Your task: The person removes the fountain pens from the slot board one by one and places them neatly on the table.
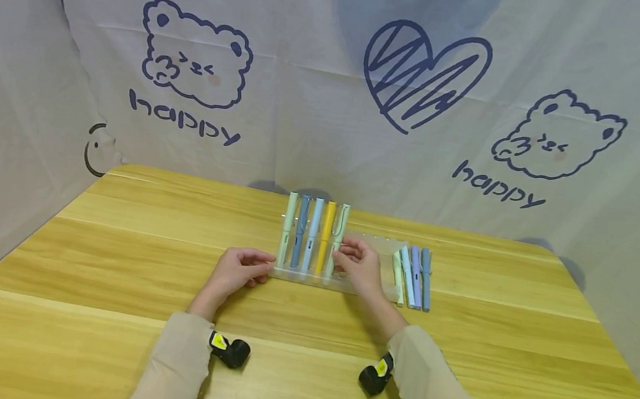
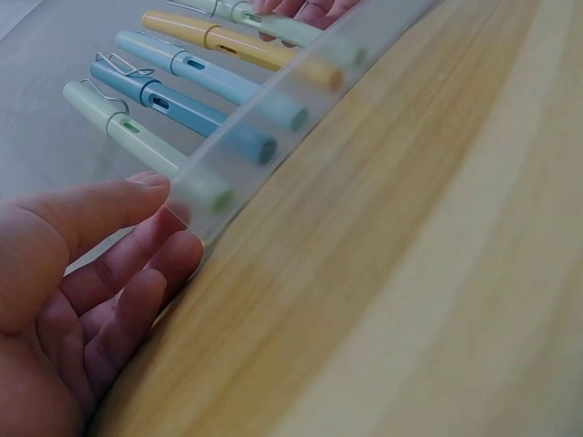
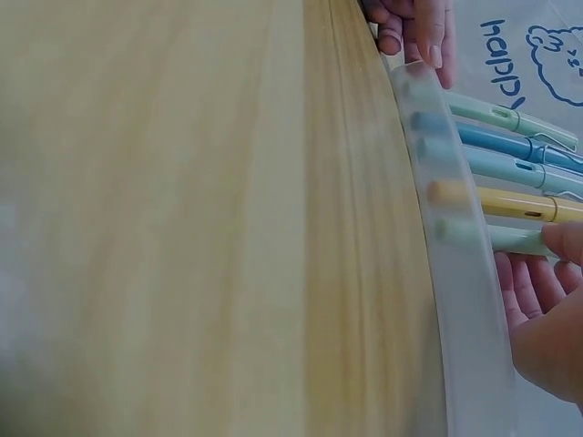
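A translucent plastic pen case lies on the table with several pens side by side in its left part. From the left they are a light green pen, a dark blue pen, a light blue pen and a yellow pen. At the right end of this row, my right hand pinches another light green pen, whose lower end sits behind the case's front strip. My left hand holds the case's near left corner between thumb and fingers.
To the right, several loose pens lie by the case's end: a light green pen, a light blue pen, a purple pen and a grey-blue pen. A printed cloth hangs behind the wooden table.
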{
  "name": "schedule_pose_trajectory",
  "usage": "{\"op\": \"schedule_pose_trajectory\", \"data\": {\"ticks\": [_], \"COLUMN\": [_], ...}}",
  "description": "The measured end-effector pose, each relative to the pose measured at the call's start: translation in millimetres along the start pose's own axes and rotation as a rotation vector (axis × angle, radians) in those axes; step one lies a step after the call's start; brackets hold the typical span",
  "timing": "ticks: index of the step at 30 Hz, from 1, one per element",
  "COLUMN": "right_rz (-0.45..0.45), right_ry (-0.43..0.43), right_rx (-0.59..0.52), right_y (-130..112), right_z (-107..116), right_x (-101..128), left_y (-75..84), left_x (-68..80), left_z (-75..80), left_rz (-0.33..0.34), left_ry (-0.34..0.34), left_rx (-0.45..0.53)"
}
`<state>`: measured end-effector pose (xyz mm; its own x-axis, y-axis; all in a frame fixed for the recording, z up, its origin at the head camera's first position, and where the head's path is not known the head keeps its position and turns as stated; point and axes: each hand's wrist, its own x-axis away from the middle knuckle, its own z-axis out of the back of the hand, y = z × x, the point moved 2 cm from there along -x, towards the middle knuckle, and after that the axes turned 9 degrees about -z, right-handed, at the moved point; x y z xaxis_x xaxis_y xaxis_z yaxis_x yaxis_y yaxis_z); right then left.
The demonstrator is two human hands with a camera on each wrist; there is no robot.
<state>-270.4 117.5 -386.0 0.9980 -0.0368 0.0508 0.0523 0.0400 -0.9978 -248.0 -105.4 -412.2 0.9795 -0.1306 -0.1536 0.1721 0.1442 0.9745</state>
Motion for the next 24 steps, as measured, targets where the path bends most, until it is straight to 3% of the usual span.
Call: {"op": "schedule_pose_trajectory", "data": {"ticks": [10,24], "right_rz": [0.007,0.124], "right_ry": [-0.011,-0.024], "right_rx": [-0.017,0.005], "right_y": [-1.6,-9.4], "right_z": [2.0,4.3], "right_x": [1.4,5.1], "left_y": [1.3,-0.2], "left_x": [0.7,0.5], "left_z": [-0.6,-0.2], "left_rz": [0.009,-0.003], "left_ry": [0.003,-0.009], "left_rx": [0.003,0.003]}}
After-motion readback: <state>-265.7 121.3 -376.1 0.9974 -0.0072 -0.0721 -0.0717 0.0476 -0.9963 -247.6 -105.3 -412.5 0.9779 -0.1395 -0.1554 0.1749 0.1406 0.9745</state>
